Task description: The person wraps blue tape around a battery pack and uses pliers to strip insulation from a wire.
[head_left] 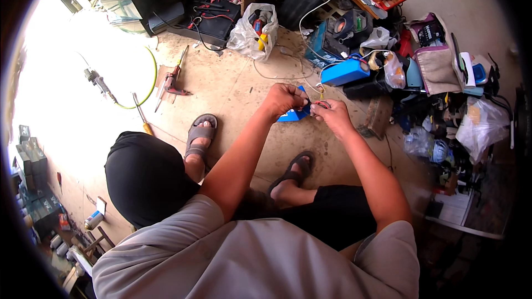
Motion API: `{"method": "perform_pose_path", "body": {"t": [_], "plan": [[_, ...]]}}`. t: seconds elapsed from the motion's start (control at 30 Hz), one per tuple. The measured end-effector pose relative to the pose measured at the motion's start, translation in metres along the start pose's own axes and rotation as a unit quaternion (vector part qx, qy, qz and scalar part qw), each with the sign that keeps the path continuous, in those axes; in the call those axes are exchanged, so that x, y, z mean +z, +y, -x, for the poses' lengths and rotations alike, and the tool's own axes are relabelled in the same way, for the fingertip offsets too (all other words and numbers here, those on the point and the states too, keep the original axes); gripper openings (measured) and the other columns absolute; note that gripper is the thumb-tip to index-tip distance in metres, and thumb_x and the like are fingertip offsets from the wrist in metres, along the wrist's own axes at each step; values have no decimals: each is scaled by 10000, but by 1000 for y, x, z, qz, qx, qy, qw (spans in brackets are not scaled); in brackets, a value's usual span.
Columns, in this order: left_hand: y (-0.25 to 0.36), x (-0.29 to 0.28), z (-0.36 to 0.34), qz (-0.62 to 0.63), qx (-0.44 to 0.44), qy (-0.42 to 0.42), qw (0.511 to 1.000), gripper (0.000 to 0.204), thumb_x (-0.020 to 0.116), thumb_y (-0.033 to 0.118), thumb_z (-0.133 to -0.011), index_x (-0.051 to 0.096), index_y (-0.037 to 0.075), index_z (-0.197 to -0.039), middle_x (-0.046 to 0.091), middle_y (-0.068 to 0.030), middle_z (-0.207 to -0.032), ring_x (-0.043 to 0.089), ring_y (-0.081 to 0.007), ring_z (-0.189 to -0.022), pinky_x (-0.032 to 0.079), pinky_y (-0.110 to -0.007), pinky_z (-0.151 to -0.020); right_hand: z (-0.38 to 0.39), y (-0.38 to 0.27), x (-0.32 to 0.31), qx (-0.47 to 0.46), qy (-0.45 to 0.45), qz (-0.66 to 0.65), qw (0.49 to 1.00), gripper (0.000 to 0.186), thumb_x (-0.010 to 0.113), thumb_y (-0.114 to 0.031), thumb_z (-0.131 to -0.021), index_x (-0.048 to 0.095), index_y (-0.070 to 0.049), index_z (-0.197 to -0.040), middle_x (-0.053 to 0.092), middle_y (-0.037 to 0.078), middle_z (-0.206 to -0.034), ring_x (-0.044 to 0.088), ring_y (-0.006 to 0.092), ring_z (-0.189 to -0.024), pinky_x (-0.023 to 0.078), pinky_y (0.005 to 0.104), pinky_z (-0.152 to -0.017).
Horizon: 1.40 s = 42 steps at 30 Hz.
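Over the floor in front of me, both hands are close together above a blue block [292,115], partly hidden beneath them. My left hand [284,101] is closed in a pinch, with something small and dark at its fingertips. My right hand [332,115] is also pinched, gripping a thin red piece [321,103] that looks like wire. The fingertips of the two hands nearly meet. Just beyond the right hand is a small yellowish wire end [321,94]. What the left fingers hold is too small to name.
A red-handled tool [171,82] and a screwdriver [147,128] lie left of my feet, by a yellow-green cable [153,72]. A plastic bag of tools [253,32] stands ahead. Another blue pack [345,72] and heaped gear are at the right. A wooden block [378,115] sits near my right hand.
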State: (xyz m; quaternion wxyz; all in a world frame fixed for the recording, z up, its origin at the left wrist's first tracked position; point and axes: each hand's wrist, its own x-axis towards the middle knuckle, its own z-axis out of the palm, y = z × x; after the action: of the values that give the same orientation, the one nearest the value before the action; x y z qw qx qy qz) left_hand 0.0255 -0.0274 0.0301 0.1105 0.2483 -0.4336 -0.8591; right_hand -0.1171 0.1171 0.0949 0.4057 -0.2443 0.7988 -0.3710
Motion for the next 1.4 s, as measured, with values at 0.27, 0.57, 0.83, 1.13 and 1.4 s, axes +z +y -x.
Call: {"method": "perform_pose_path", "body": {"t": [0.27, 0.57, 0.83, 1.13, 1.4], "plan": [[-4, 3, 2, 16, -17, -10, 1000, 126, 777, -39, -797, 746, -35, -919, 758, -103, -868, 714, -169, -758, 582, -285, -730, 6, -8, -6, 93, -33, -98, 990, 255, 757, -176, -915, 694, -15, -1102, 730, 46, -970, 677, 119, -872, 533, 261, -772], [-18, 17, 3, -111, 73, 52, 990, 171, 794, -49, -745, 659, 27, -818, 655, -7, -763, 590, -97, -699, 499, -262, -661, 7, -13, -4, 114, -60, -137, 982, 244, 777, -157, -901, 687, -37, -1093, 713, 21, -995, 655, 111, -864, 528, 247, -785], [-17, 12, 0, -194, 80, 35, 977, 152, 735, 31, -838, 714, 0, -985, 693, -42, -815, 627, -92, -736, 524, -274, -689, -6, 4, -4, -42, -1, 102, 994, 216, 793, -124, -858, 719, 3, -1017, 708, 29, -817, 656, 121, -707, 518, 266, -659], [-19, 11, -1, -67, 8, -12, 998, 122, 659, 73, -917, 722, 24, -1009, 710, -32, -842, 649, -114, -685, 533, -284, -635, -12, 12, 5, -57, 31, 42, 997, 216, 715, -41, -875, 706, 18, -1082, 731, 60, -901, 662, 103, -806, 512, 250, -716], [-23, 7, -6, 95, -53, -20, 994, 186, 703, 139, -942, 705, 26, -1090, 722, -22, -906, 629, -104, -656, 478, -232, -565, 3, -17, 6, -79, -12, 19, 997, 216, 707, -27, -880, 707, 25, -1090, 733, 72, -1001, 676, 138, -909, 520, 260, -861]]}}
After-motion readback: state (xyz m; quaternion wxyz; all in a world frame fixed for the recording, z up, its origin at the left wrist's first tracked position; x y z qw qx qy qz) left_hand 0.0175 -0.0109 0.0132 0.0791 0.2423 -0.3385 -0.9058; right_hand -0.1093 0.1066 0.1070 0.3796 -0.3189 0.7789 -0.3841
